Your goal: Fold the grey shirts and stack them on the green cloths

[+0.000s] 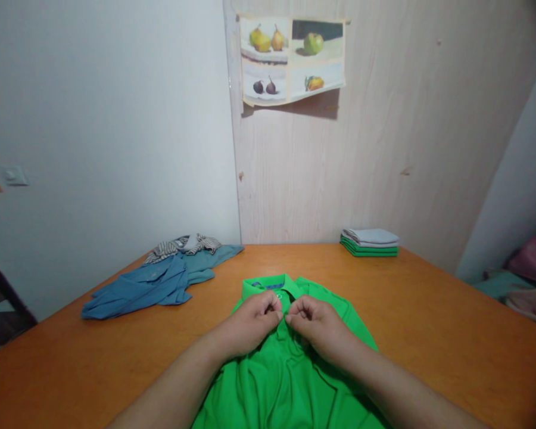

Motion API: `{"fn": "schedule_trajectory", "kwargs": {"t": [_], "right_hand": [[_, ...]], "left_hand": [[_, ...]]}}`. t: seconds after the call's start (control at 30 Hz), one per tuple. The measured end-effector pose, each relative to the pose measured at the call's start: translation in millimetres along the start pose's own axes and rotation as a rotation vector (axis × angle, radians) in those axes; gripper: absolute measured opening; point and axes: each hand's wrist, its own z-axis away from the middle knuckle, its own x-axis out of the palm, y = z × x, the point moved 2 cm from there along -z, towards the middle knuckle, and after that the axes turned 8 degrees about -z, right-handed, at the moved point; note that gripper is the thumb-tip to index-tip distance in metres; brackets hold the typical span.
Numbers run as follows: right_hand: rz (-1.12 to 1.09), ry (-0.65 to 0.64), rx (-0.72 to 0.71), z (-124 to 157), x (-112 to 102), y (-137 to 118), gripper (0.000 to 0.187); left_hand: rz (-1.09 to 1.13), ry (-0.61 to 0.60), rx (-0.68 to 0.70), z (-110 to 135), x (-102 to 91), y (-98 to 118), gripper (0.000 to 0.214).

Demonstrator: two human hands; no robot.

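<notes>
A bright green collared shirt (290, 381) lies front up on the table before me, its collar (252, 288) pointing away. Just below the collar, my left hand (259, 319) pinches the front placket with thumb and fingers. Close beside it on the right, my right hand (315, 322) is closed in a similar pinch on the other side of the placket. The fingertips of both hands almost meet. A small button shows at the neck; whatever lies between the fingertips is too small to make out.
Loose blue and teal garments (138, 289) and a striped cloth (183, 245) lie at the back left of the orange-brown table (62, 363). A folded stack (370, 243), grey over green, sits at the back right. Fruit pictures (290, 59) hang on the wall behind.
</notes>
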Motion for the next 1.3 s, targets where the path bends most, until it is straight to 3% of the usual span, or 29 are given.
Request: {"fn": "schedule_trajectory", "kwargs": {"t": [0.43,0.63,0.8,1.0,1.13,1.3], "right_hand": [[0.129,0.065,-0.041,-1.6,-0.1,-4.1,0.013],[0.089,0.074,-0.024,-2.3,1.6,1.2,0.012],[-0.015,-0.006,0.051,-1.7,2.5,4.7,0.015],[0.011,-0.036,0.053,-0.4,2.2,2.2,0.019],[0.025,-0.049,0.015,-1.8,2.9,4.4,0.016],[0.202,-0.061,-0.128,-0.6,3.7,7.1,0.005]], "left_hand": [[-0.033,-0.016,0.005,0.1,1.2,4.1,0.011],[-0.030,-0.026,0.004,-1.2,3.5,3.7,0.014],[-0.005,-0.010,-0.019,-3.9,5.2,-1.7,0.013],[0.052,0.009,-0.034,-4.3,7.1,-4.7,0.019],[0.055,0.093,0.007,-6.0,4.3,-6.7,0.009],[-0.025,0.327,0.021,-6.6,-11.0,-9.9,0.002]]}}
